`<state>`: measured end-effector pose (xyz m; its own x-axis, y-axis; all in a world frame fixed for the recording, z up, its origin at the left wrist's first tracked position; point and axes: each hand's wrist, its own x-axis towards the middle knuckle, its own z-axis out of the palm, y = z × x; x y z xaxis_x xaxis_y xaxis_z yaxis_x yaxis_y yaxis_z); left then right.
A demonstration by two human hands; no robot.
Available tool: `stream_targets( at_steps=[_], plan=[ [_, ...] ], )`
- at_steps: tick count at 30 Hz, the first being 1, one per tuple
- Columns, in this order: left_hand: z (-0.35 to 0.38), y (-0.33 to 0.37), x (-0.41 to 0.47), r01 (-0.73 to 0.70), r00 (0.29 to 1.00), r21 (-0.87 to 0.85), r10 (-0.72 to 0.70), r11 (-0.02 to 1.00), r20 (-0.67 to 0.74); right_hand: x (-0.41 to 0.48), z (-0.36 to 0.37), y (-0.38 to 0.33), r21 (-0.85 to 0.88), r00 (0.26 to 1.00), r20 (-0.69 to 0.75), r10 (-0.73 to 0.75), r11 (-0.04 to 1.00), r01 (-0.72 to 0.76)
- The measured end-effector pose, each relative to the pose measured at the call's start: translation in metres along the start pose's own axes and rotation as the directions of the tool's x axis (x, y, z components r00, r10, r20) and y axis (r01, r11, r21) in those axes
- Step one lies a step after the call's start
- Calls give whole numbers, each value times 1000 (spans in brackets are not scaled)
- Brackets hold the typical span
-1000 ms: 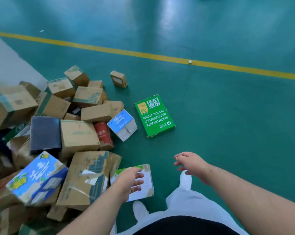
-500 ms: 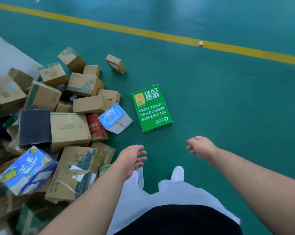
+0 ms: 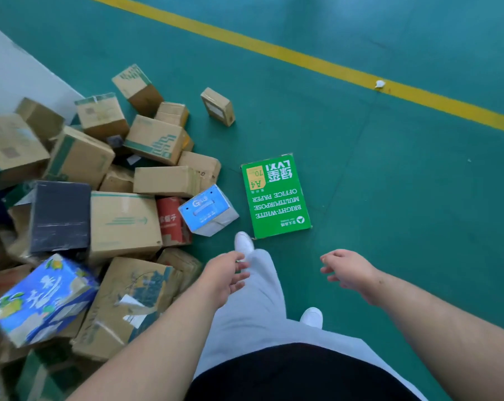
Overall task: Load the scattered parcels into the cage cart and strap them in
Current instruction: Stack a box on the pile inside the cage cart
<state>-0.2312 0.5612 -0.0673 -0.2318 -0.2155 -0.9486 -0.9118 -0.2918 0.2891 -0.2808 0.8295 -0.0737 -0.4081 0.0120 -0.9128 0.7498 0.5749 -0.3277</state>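
This looks like the picking-up part of the job, with lots of parcels not yet loaded. Both hands hold nothing: the left hand (image 3: 227,274) and the right hand (image 3: 350,272) hang low in the middle of the frame with fingers loose and a little bent. The pile of parcels (image 3: 123,221) fills the left side of the frame, with boxes leaning on each other. A green paper box (image 3: 275,195) lies flat by itself in the middle, just past a white shoe (image 3: 244,243). A small blue and white box (image 3: 208,211) sits tipped at the edge of the pile, near it. I think the green box is the easy one to get next: bend down, put a hand on each long side, and lift it flat. The cage cart is not in the picture, so I cannot tell which way to carry it. The green floor (image 3: 418,212) on the right, up to the yellow line (image 3: 302,60), is open for walking. On the left the pile is close to the feet, so a step there could bump a box.
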Motion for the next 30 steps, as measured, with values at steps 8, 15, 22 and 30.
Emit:
stream_targets(
  at_steps=[8, 15, 22, 30],
  plan=[
    [-14, 114, 72, 26, 995, 174, -42, 984, 88, 32, -9, -76, 15, 986, -102, 133, 991, -133],
    [-20, 157, 134, 98, 995, 172, -101, 980, 10, 96, -2, -127, 0, 984, -15, 177, 984, -177],
    [16, 137, 226, 192, 981, 151, -187, 970, -51, 218, -9, -120, -127, 977, 71, 199, 974, -189],
    [70, 75, 367, 310, 950, 142, -304, 940, -65, 384, -17, -70, -207, 960, 123, 250, 953, -221]
  ],
)
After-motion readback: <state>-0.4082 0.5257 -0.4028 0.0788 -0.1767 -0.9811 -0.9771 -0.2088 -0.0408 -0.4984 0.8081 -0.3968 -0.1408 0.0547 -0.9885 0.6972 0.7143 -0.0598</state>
